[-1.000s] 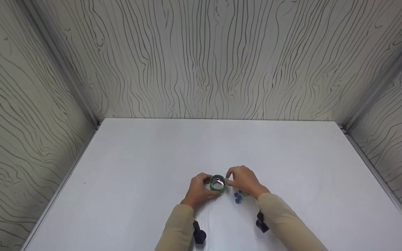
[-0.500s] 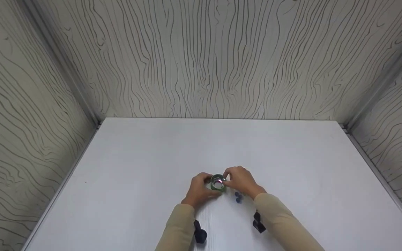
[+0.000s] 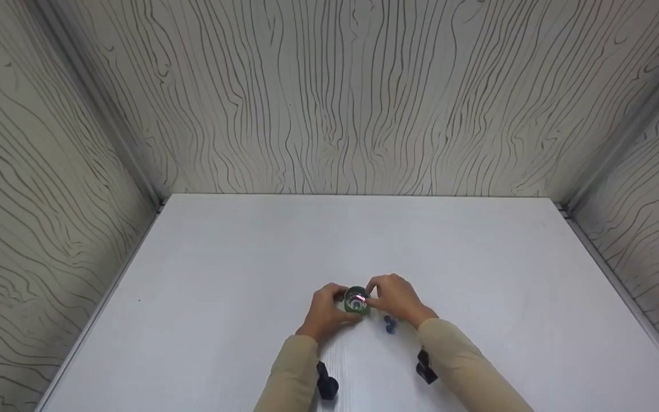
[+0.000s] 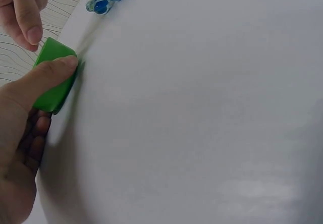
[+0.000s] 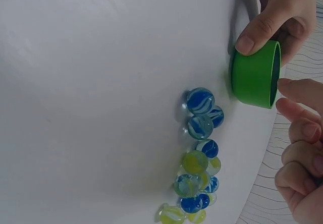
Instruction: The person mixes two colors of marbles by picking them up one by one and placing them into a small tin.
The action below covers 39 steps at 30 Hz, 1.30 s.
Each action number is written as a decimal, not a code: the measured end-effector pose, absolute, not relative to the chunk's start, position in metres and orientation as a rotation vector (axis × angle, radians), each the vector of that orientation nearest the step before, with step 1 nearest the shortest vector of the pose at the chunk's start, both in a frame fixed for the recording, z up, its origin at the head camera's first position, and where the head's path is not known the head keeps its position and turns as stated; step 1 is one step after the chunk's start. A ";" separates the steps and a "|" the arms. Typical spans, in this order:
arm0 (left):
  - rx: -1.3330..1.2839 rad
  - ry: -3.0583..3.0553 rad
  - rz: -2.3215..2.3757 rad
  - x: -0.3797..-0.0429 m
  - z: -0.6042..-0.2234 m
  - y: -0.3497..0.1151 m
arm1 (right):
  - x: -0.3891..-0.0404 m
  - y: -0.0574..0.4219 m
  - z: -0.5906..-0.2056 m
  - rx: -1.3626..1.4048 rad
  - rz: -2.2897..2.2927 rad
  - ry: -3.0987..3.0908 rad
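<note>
A small green cup [image 5: 255, 77] with a shiny inside stands upright on the white table. My left hand [image 3: 325, 315] grips it from the left, thumb [image 4: 53, 72] on the near wall and fingers round the far side. My right hand [image 3: 396, 297] is at the cup's right rim. In the right wrist view its thumb and forefinger tips stand slightly apart at the mouth, with nothing visible between them, and the other fingers are bent. Several glass marbles [image 5: 197, 161], blue-swirled and yellow-swirled, lie in a loose row beside the cup, partly under the right hand in the head view.
The white table [image 3: 238, 246] reaches back to a wood-grain patterned wall [image 3: 329, 97], with similar panels at left and right. Dark wrist-worn devices sit under both forearms, one [image 3: 327, 383] by the left sleeve and one [image 3: 425, 369] by the right.
My right hand has moved slightly left, onto the cup's rim. A small shiny thing seen earlier at its fingertips no longer shows there. The left hand keeps its grip on the cup.
</note>
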<state>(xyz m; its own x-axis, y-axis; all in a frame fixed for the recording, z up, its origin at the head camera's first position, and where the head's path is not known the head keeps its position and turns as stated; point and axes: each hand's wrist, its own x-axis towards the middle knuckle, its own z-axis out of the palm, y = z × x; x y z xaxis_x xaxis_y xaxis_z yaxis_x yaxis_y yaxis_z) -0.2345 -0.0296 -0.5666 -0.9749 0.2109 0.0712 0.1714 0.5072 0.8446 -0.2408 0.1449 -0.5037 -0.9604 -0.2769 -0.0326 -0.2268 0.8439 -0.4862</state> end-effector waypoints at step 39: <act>0.309 2.667 1.502 -0.234 -0.567 -0.029 | -0.228 0.178 -0.498 -0.363 -0.784 2.936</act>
